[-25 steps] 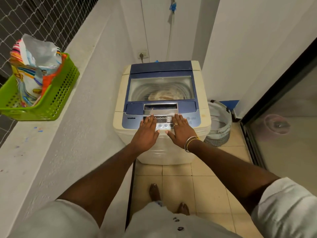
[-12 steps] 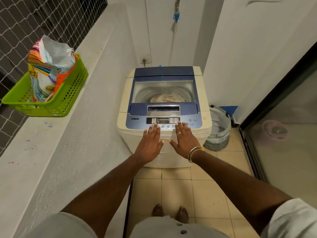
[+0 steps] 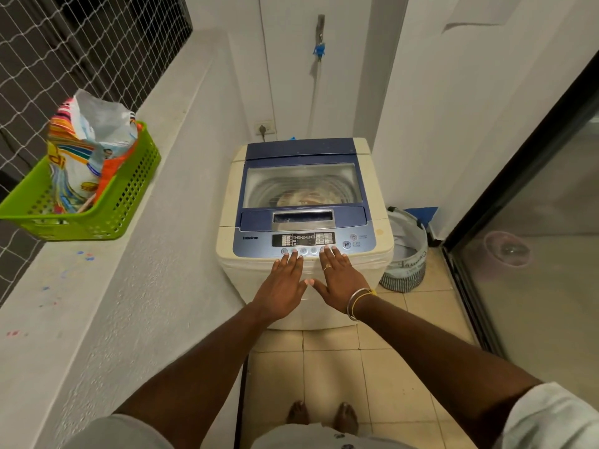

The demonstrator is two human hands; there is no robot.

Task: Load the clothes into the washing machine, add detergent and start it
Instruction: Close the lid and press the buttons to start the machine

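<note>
At centre frame the washing machine stands with its lid down, and clothes show through the window, so loading looks done. Both grips are apart and hold nothing. The left hand and right hand lie flat, fingertips at the control panel's bottom button row; whether any button is pressed, I cannot tell. The start button sits just right of them, untouched. At upper left, the detergent bag stands open in a green basket; whether detergent was added isn't visible.
</note>
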